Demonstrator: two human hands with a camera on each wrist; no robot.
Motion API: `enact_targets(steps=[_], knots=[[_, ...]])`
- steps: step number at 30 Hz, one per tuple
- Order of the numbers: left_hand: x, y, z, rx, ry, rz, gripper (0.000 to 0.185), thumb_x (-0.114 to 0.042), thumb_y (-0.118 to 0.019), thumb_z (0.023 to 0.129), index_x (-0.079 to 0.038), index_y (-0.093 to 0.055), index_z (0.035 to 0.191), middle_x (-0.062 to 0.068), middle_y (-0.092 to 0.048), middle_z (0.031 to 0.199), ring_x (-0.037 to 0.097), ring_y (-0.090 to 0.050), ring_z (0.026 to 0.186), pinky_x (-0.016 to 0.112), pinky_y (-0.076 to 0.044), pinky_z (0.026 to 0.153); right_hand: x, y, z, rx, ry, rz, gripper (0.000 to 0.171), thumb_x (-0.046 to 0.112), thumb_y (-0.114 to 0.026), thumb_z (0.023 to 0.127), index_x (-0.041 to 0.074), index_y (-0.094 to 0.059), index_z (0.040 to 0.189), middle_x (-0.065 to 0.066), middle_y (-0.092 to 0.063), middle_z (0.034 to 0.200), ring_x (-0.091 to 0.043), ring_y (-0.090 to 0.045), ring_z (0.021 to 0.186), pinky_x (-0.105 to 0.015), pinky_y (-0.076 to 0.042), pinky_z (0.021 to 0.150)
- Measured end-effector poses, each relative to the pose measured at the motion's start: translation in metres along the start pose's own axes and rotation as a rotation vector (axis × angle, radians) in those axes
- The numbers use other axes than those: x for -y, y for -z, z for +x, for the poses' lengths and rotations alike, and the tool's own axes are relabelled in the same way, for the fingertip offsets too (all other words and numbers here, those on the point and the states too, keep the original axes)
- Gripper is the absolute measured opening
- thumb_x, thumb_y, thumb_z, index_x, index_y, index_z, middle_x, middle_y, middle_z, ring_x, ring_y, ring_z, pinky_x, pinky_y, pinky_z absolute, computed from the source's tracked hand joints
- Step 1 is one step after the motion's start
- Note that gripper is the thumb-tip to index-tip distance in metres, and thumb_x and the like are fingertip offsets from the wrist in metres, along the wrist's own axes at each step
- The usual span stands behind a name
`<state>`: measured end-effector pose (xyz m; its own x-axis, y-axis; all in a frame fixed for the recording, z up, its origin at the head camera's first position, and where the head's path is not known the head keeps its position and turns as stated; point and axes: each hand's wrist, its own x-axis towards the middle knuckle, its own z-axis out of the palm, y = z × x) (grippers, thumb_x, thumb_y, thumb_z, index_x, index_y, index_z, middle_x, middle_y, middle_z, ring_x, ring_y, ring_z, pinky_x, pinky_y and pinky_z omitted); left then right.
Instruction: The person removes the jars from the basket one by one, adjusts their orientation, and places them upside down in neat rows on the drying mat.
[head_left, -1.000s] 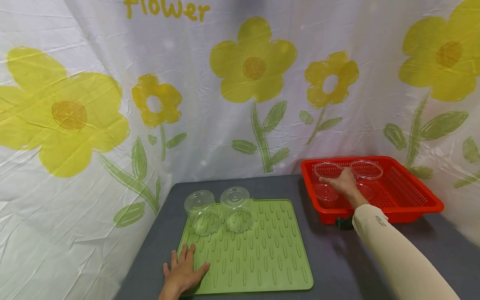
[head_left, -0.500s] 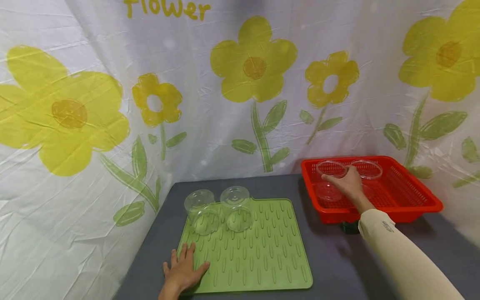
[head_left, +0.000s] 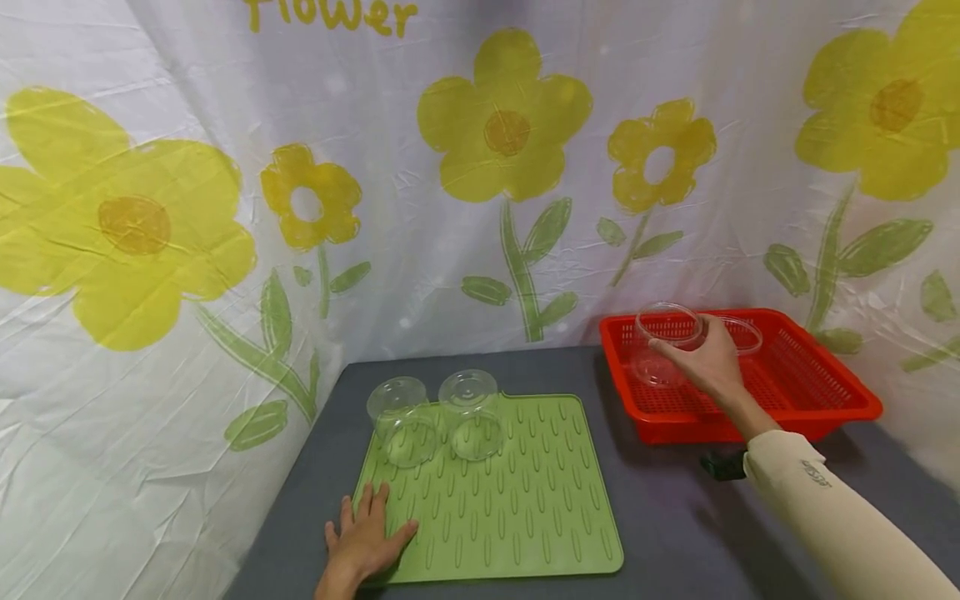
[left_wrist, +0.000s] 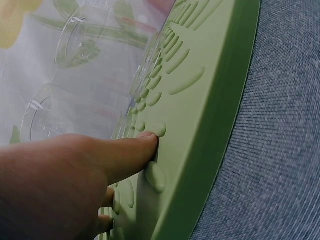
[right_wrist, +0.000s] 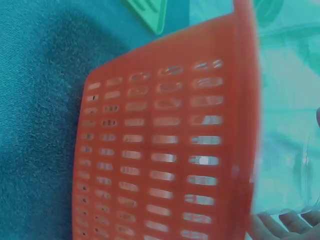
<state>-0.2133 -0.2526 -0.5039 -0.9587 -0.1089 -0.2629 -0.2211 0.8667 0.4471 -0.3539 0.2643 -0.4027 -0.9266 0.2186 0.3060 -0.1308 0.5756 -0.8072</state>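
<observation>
My right hand [head_left: 711, 365] grips a clear plastic cup [head_left: 660, 346] by its side, thumb toward me, over the left part of the red basket [head_left: 720, 429]. In the right wrist view its fingers [right_wrist: 280, 225] curl at the cup beyond the basket rim. Behind the hand a second clear cup [head_left: 752, 335] stands in the basket, partly hidden. My left hand [head_left: 362, 537] rests flat, fingers spread, on the left edge of the green drying mat [head_left: 525, 508]. Two clear cups, a left one [head_left: 401, 425] and a right one [head_left: 472, 417], stand bottom up at the mat's back left.
A dark grey table [head_left: 652, 517] lies under the mat and the basket, with a strip between them. The flower-printed white curtain [head_left: 390, 275] hangs right behind the table and along its left side. The basket's rim [right_wrist: 245, 125] rises beside the right wrist.
My right hand has come up and slightly to the right, lifting the cup a little and tilting it. The left hand and the two cups on the mat have kept their places.
</observation>
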Motion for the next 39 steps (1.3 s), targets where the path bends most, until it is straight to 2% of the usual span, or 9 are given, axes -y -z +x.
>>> enact_targets(steps=[7,10,14,16,21,23,31,34,39], knots=[[0.001,0.001,-0.001,-0.002,0.0,-0.003,0.103,-0.068,-0.062,0.09,-0.002,-0.027,0.16,0.032,-0.012,0.165,0.066,0.0,0.147,0.084,0.0,0.11,0.017,0.016,-0.01,0.026,0.015,0.002,0.099,0.053,-0.075,0.088,-0.002,-0.026,0.155,-0.031,-0.043,0.148,-0.048,-0.047,0.125,-0.064,-0.05,0.1],[0.002,0.0,-0.001,-0.003,-0.002,-0.001,0.103,-0.068,-0.061,0.09,-0.002,-0.027,0.16,0.032,-0.013,0.166,0.066,0.0,0.147,0.084,0.0,0.11,0.023,0.024,-0.014,0.034,0.027,0.012,0.1,0.053,-0.076,0.088,-0.001,-0.026,0.155,-0.03,-0.043,0.147,-0.047,-0.049,0.123,-0.037,-0.059,0.087],[0.001,-0.001,-0.001,0.001,-0.001,0.004,0.103,-0.069,-0.062,0.09,-0.002,-0.027,0.16,0.032,-0.013,0.165,0.066,0.0,0.147,0.084,0.0,0.111,0.028,0.032,-0.021,0.036,0.067,0.038,0.098,0.048,-0.078,0.088,0.0,-0.027,0.156,-0.029,-0.046,0.144,-0.048,-0.052,0.123,-0.007,-0.044,0.07],[0.001,-0.002,-0.001,0.002,0.0,0.005,0.104,-0.069,-0.061,0.089,-0.001,-0.027,0.16,0.033,-0.013,0.165,0.066,-0.001,0.147,0.084,0.0,0.111,0.03,0.034,-0.024,0.033,0.091,0.04,0.096,0.045,-0.078,0.088,-0.001,-0.028,0.156,-0.029,-0.047,0.144,-0.049,-0.053,0.124,-0.012,-0.05,0.074],[0.004,-0.004,0.0,-0.013,0.005,0.013,0.106,-0.071,-0.061,0.088,-0.001,-0.027,0.16,0.033,-0.013,0.165,0.066,0.0,0.146,0.084,0.0,0.11,0.036,0.038,-0.032,0.026,0.138,-0.004,0.093,0.044,-0.079,0.087,0.0,-0.032,0.154,-0.027,-0.052,0.139,-0.046,-0.056,0.12,-0.018,-0.051,0.078],[0.005,-0.004,0.001,-0.018,0.004,0.003,0.105,-0.071,-0.061,0.089,-0.002,-0.027,0.16,0.033,-0.012,0.165,0.066,0.001,0.147,0.084,0.0,0.11,0.039,0.04,-0.036,0.026,0.144,-0.011,0.092,0.044,-0.079,0.087,0.001,-0.034,0.154,-0.025,-0.052,0.138,-0.045,-0.056,0.12,-0.013,-0.046,0.076],[0.003,0.003,0.001,-0.059,-0.057,-0.03,0.097,-0.064,-0.063,0.091,-0.004,-0.03,0.159,0.034,-0.014,0.164,0.068,-0.001,0.145,0.086,-0.002,0.108,0.051,0.052,-0.054,0.055,0.159,0.008,0.09,0.039,-0.08,0.088,0.002,-0.032,0.154,-0.027,-0.049,0.143,-0.05,-0.055,0.123,-0.006,-0.043,0.076],[-0.002,0.008,-0.004,-0.12,-0.077,-0.02,0.089,-0.057,-0.063,0.094,-0.004,-0.031,0.159,0.035,-0.019,0.163,0.068,-0.005,0.145,0.086,-0.006,0.108,0.058,0.054,-0.062,0.065,0.189,0.005,0.087,0.037,-0.08,0.087,0.004,-0.035,0.153,-0.025,-0.052,0.141,-0.049,-0.057,0.121,-0.003,-0.042,0.077],[-0.023,0.019,-0.018,-0.352,-0.205,-0.003,0.071,-0.04,-0.068,0.096,0.001,-0.046,0.149,0.033,-0.042,0.152,0.061,-0.031,0.142,0.077,-0.023,0.114,0.071,0.051,-0.077,0.094,0.254,0.017,0.08,0.032,-0.082,0.086,0.006,-0.041,0.149,-0.02,-0.056,0.135,-0.043,-0.06,0.118,-0.003,-0.043,0.081]])
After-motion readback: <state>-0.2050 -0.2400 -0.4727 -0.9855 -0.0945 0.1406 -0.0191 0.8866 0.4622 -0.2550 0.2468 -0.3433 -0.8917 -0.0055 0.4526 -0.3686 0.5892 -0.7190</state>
